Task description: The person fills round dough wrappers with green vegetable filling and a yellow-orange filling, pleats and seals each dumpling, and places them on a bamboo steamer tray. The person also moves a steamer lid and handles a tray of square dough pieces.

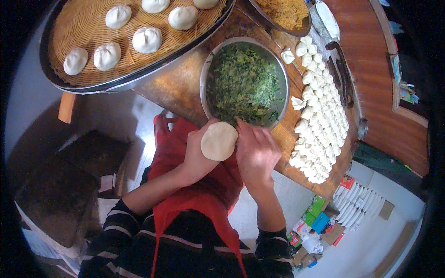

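Observation:
A round flat dough wrapper (pixel 219 141) lies over the palm and fingers of my left hand (pixel 199 156). My right hand (pixel 258 150) is just right of the wrapper, its fingers bent together near the rim of a steel bowl; whether it holds a tool is hidden. Chopped green vegetable filling (pixel 247 83) fills much of that metal bowl (pixel 285 74), directly beyond both hands. Many small white dough pieces (pixel 318 121) are heaped on the wooden table (pixel 180 81) to the right. Two separate pieces lie between the bowl and the heap.
At upper left, a woven steamer tray (pixel 83 31) in a round metal pan carries several pleated buns (pixel 147 40). A bowl of orange-brown filling (pixel 286 14) and a container of white powder (pixel 325 21) stand at the far right. Boxes and packages (pixel 316 215) lie below the table's right edge.

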`<state>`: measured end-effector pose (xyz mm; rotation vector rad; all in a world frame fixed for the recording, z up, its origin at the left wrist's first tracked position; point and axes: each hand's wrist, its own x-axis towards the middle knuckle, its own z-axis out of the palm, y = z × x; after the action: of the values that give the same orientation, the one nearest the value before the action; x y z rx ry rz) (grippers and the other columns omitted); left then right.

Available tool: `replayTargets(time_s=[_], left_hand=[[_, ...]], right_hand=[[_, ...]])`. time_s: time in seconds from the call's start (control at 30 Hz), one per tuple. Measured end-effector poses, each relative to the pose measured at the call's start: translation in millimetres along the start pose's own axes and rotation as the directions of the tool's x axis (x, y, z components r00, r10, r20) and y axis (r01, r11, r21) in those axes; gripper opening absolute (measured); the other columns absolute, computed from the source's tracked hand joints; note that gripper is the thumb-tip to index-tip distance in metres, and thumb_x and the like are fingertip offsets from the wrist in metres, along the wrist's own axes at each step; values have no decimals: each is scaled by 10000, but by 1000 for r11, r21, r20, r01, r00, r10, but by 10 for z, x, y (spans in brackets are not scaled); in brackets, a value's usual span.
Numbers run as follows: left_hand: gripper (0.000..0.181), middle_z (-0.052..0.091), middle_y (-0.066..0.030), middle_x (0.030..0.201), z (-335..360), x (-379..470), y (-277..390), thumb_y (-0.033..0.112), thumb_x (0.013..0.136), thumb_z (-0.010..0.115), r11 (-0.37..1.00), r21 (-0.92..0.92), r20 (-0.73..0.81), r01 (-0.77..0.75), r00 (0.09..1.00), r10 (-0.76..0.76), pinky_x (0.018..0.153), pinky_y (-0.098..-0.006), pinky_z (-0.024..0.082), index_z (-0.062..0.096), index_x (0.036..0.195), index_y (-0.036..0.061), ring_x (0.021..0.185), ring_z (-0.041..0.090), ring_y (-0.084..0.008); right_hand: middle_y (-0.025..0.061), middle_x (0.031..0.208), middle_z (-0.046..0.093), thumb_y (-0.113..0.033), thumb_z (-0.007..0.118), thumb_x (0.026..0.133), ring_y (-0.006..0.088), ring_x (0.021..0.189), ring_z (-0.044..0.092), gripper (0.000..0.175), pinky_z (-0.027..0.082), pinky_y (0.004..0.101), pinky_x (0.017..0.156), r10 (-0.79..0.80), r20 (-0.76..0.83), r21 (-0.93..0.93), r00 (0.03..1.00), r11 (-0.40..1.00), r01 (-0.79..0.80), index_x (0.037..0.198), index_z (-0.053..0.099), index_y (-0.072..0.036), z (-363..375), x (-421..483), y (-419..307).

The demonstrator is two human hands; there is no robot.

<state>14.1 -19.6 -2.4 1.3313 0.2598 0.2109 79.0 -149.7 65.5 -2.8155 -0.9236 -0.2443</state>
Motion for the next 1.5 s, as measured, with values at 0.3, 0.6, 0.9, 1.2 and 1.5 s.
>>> replayTargets(time_s=[0.3, 0.6, 0.9, 1.2, 1.5], left_hand=[[341, 771, -96, 1007, -2, 3, 28, 20, 803, 817, 1000, -19, 20, 8, 1000, -7, 852, -310, 575, 678, 1114, 15, 981, 750, -170], [342, 768, -70, 1013, 6, -8, 70, -10, 803, 813, 998, -56, 30, 20, 999, -19, 872, -296, 568, 683, 1119, 9, 960, 739, -150], [349, 748, -67, 1039, -23, -15, 98, -18, 800, 813, 999, 11, 37, 31, 999, -31, 892, -297, 559, 682, 1124, 0, 985, 724, -143], [357, 734, -63, 1056, -74, -4, 96, -32, 792, 815, 998, -24, 74, 57, 996, -55, 901, -288, 549, 681, 1121, 1, 996, 704, -130], [391, 737, -72, 1085, -112, -8, 141, 1, 789, 825, 989, -75, 84, 125, 989, -118, 916, -306, 543, 680, 1151, 6, 1027, 702, -148]], right_hand=[[120, 872, 740, -107, 717, 935, 294, 800, 688, 138, 553, 405, 730, 120, -117, -130, 986, 982, -135, 1043, 793, -66, -264, 357, 490], [109, 890, 740, -101, 736, 902, 287, 839, 691, 136, 533, 404, 783, 63, -3, 67, 998, 996, -62, 1027, 785, -76, -118, 79, 354], [104, 876, 735, -58, 734, 868, 295, 787, 686, 153, 546, 401, 742, -24, -44, 80, 999, 996, 28, 1014, 778, -67, -55, 148, 363], [110, 890, 746, -27, 732, 863, 293, 790, 697, 150, 562, 392, 717, 87, -85, 292, 993, 955, -59, 1004, 774, -53, 90, 134, 290], [111, 923, 756, -62, 731, 890, 296, 818, 697, 146, 556, 391, 730, 32, 56, 416, 998, 908, -53, 1025, 785, -64, 128, 222, 381]])
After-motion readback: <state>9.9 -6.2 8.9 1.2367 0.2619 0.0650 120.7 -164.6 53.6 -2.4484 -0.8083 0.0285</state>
